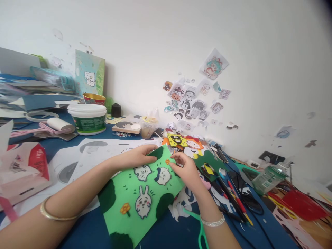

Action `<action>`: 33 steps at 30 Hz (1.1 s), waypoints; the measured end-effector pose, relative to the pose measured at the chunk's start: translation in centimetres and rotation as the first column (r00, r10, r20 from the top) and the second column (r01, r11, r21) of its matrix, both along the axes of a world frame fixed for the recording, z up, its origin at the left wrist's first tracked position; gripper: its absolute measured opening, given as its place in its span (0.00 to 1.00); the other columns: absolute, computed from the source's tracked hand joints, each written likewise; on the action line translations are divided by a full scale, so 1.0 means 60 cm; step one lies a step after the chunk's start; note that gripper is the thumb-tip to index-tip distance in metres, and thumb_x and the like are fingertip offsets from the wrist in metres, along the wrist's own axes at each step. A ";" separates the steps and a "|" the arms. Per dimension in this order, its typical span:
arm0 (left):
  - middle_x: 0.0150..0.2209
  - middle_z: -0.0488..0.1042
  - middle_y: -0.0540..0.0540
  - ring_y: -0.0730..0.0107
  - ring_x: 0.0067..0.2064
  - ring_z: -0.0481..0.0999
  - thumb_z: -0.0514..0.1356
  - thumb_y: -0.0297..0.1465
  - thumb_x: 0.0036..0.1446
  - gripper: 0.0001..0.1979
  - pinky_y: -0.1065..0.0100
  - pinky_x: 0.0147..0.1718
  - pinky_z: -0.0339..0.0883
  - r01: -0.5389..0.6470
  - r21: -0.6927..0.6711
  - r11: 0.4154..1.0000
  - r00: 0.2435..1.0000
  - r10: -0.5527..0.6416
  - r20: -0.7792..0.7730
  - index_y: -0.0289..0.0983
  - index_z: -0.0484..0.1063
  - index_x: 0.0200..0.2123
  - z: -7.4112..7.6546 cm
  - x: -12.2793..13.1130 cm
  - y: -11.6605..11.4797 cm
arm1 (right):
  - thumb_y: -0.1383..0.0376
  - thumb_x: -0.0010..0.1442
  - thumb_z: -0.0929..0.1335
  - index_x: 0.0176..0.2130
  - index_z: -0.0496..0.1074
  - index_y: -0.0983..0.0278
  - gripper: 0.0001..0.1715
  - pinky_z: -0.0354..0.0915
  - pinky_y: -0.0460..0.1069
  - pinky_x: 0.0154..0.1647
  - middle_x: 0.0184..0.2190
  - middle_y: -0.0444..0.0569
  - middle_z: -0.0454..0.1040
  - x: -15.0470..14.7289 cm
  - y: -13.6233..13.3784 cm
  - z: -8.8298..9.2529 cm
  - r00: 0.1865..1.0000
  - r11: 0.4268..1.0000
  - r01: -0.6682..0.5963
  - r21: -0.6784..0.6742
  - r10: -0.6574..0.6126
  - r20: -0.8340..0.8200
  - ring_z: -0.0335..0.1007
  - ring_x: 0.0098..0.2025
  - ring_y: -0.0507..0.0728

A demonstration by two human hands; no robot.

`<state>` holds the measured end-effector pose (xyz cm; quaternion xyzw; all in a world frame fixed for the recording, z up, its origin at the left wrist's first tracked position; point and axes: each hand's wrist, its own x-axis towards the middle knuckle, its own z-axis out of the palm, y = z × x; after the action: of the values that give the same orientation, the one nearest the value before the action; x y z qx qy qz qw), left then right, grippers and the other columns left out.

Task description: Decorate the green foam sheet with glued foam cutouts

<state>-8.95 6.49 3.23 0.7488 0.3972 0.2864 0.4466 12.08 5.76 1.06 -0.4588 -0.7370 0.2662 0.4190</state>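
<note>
A bright green paper sheet (135,211) with dark green patches tilts up in front of me. On it are a white rabbit figure (143,204), two white round-headed figures (163,176) and an orange flower (125,208) with a dark stem. My left hand (137,155) grips the sheet's upper left edge, thumb on the front and the other fingers partly hidden. At the upper right of the sheet, the thumb and forefinger of my right hand (184,167) pinch a small orange flower cutout (167,161) against the paper.
Green-handled scissors (201,231) and paper scraps (178,209) lie below my right hand. Pens (234,197) and cables are to the right, near a clear bottle (271,178). A white-lidded tub (88,119), a lint roller (58,125) and printed sheets (85,152) occupy the left.
</note>
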 end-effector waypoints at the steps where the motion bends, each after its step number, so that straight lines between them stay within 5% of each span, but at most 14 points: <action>1: 0.39 0.74 0.50 0.64 0.38 0.74 0.57 0.40 0.50 0.16 0.69 0.33 0.65 0.006 -0.003 1.000 1.000 -0.006 0.002 0.40 0.66 0.41 0.000 0.000 0.001 | 0.65 0.50 0.66 0.34 0.68 0.62 0.08 0.64 0.51 0.38 0.34 0.48 0.71 0.001 0.000 0.000 1.000 1.000 0.000 0.000 0.000 0.009 0.67 0.37 0.56; 9: 0.39 0.75 0.49 0.60 0.39 0.75 0.57 0.40 0.50 0.17 0.68 0.32 0.67 0.026 -0.077 0.997 0.999 -0.023 0.043 0.40 0.67 0.43 -0.001 -0.004 0.002 | 0.58 0.54 0.65 0.32 0.69 0.63 0.10 0.64 0.51 0.39 0.32 0.48 0.73 0.011 0.002 0.005 0.988 1.000 0.008 -0.008 -0.009 -0.152 0.68 0.36 0.56; 15: 0.41 0.76 0.49 0.60 0.41 0.75 0.58 0.41 0.50 0.16 0.68 0.32 0.68 0.049 -0.129 0.990 0.997 -0.041 0.061 0.42 0.66 0.42 -0.002 -0.012 0.003 | 0.52 0.58 0.62 0.23 0.60 0.62 0.19 0.62 0.47 0.29 0.18 0.40 0.62 0.048 0.024 -0.004 0.884 0.988 0.141 0.062 -0.097 -0.458 0.60 0.22 0.51; 19: 0.43 0.75 0.48 0.60 0.42 0.75 0.59 0.41 0.50 0.18 0.67 0.34 0.68 0.081 -0.118 0.990 0.993 -0.071 0.091 0.41 0.67 0.43 -0.006 -0.016 0.005 | 0.49 0.59 0.59 0.19 0.54 0.60 0.25 0.58 0.47 0.23 0.13 0.37 0.54 0.051 0.036 -0.023 0.922 0.982 0.179 0.056 -0.147 -0.358 0.52 0.17 0.50; 28: 0.43 0.75 0.48 0.60 0.42 0.74 0.61 0.43 0.48 0.20 0.65 0.37 0.68 0.066 -0.100 0.993 0.988 -0.051 0.147 0.40 0.66 0.43 -0.021 -0.019 0.015 | 0.40 0.52 0.61 0.33 0.65 0.61 0.28 0.63 0.50 0.27 0.24 0.45 0.67 0.015 0.033 -0.040 0.931 0.996 -0.070 -0.059 0.044 -0.361 0.64 0.25 0.55; 33: 0.45 0.75 0.45 0.60 0.43 0.74 0.60 0.47 0.48 0.24 0.65 0.38 0.68 0.093 -0.109 0.990 0.984 -0.074 0.160 0.39 0.67 0.44 -0.017 -0.015 0.009 | 0.41 0.54 0.60 0.21 0.65 0.61 0.29 0.58 0.49 0.23 0.19 0.45 0.64 0.005 0.011 -0.039 0.991 0.996 -0.058 -0.068 0.049 -0.126 0.61 0.24 0.56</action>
<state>-9.87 7.04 2.22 0.7130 0.3453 0.3013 0.5306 12.41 6.42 -1.28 -0.4363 -0.7114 0.3316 0.4400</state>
